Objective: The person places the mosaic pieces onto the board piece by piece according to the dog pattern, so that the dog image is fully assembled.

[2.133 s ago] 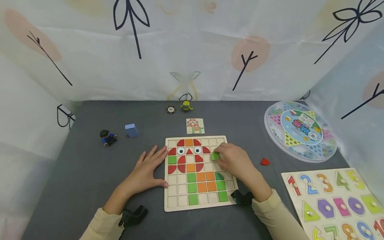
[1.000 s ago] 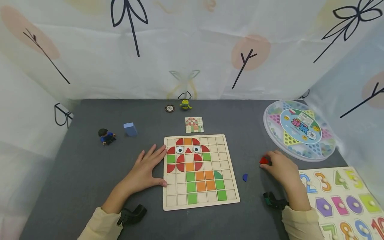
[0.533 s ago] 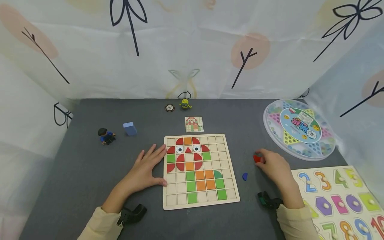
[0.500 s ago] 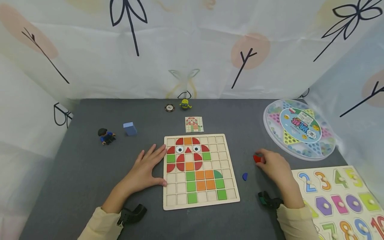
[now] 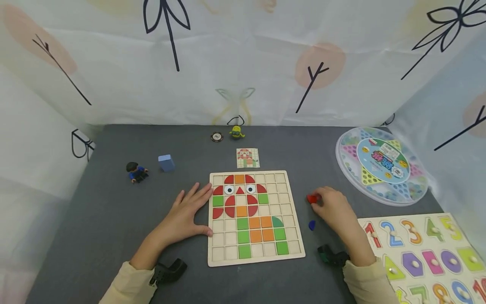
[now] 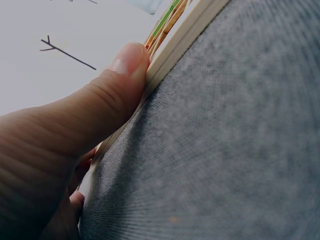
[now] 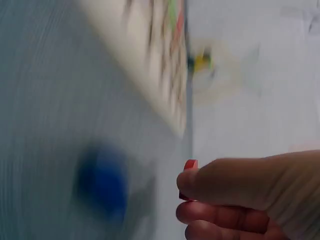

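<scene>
My right hand [image 5: 336, 211] pinches a small red puzzle piece [image 5: 312, 199] between thumb and fingers, to the right of the wooden grid board [image 5: 294, 247]. In the right wrist view the same red piece [image 7: 190, 164] sticks out past the thumb. Just below this hand lies a blue half-round piece [image 5: 312, 225], blurred in the wrist view. My left hand [image 5: 184, 215] rests along the board's left edge with fingers spread and straight, its thumb [image 6: 127, 67] against the rim. Red, orange and green pieces and two eye tiles [image 5: 229, 190] fill some cells.
A pattern card [image 5: 248, 158] lies behind the board, with a yellow-green figurine [image 5: 237, 132] and a round token [image 5: 217, 137] farther back. At left are a toy figure [image 5: 136, 172] and a blue block [image 5: 166, 163]. A round game box [image 5: 381, 169] and number puzzle [image 5: 411, 264] occupy the right.
My right hand has let go of a green square in the board, gone right, picked up the red piece and come back leftward with it. The left hand stays at the board's edge.
</scene>
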`<state>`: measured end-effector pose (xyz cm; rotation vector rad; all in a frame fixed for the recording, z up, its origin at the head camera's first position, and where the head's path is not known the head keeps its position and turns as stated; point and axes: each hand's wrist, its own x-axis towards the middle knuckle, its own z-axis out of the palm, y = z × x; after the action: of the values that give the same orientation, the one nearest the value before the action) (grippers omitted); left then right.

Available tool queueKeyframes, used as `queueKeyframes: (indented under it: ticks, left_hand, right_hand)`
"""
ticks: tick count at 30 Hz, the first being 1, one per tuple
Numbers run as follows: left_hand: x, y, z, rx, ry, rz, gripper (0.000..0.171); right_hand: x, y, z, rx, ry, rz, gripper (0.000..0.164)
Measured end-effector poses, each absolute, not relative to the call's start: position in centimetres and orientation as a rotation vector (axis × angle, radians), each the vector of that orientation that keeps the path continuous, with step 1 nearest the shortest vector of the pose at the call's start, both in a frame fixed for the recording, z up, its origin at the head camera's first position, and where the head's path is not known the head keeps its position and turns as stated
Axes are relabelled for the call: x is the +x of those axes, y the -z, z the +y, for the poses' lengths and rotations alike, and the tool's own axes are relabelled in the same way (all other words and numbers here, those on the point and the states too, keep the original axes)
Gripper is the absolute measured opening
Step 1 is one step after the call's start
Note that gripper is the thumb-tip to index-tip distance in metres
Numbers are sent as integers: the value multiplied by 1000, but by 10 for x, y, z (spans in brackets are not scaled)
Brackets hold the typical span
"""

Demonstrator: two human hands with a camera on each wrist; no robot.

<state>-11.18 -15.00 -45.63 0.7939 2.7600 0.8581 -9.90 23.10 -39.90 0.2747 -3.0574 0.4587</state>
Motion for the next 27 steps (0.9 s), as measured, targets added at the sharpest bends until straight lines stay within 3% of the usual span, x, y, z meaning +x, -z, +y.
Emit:
queueKeyframes:
  ticks: [11,27]
  left_hand:
    - [-112,458,-150,795,-871,2762,109]
    - [-111,456,-149,787,-873,2763,109]
  right_hand:
    - [-98,401,144,471,-439,-3136,17]
    - [-94,403,129,541,-244,-3160,20]
